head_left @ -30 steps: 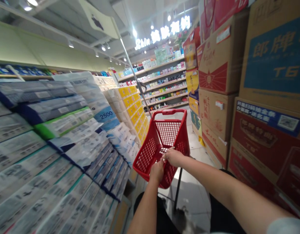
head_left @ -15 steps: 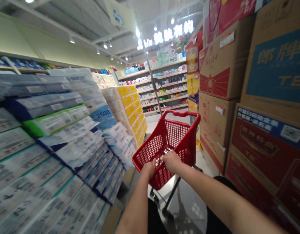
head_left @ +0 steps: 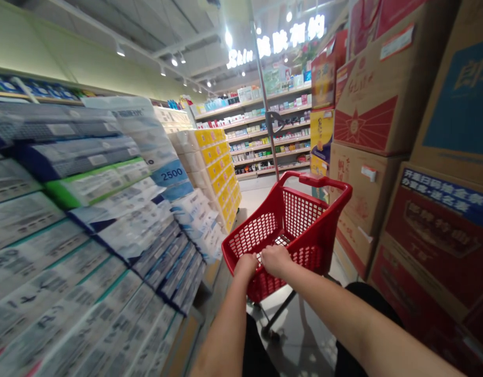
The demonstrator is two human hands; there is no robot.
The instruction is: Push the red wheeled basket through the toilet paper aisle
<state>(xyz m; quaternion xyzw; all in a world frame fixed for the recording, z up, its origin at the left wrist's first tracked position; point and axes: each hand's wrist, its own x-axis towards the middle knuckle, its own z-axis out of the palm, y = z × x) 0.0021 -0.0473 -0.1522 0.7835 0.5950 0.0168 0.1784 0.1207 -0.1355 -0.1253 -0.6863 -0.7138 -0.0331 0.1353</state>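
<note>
A red plastic shopping cart (head_left: 308,251) stands before me in the aisle, its basket a lattice of small holes with nothing visible inside. My left hand (head_left: 246,266) is closed over the cart's near rim. Close beside it on the right, my right hand (head_left: 276,260) grips the same rim. The fingertips of both hands curl over the edge and are partly hidden. A grey pole with a dark loop-shaped fitting (head_left: 273,121) rises behind the cart's far end.
Stacked packs of tissue paper (head_left: 119,209) line the left side, with yellow-and-white packs (head_left: 216,175) farther on. Tall cardboard boxes (head_left: 367,99) crowd the right. Shelves of small goods (head_left: 253,133) stand across the far end. Pale floor (head_left: 254,196) runs between them.
The cart and both hands have shifted slightly right in view. Boxes on the right appear nearer, and the far shelves sit a little farther right. Both hands keep their hold.
</note>
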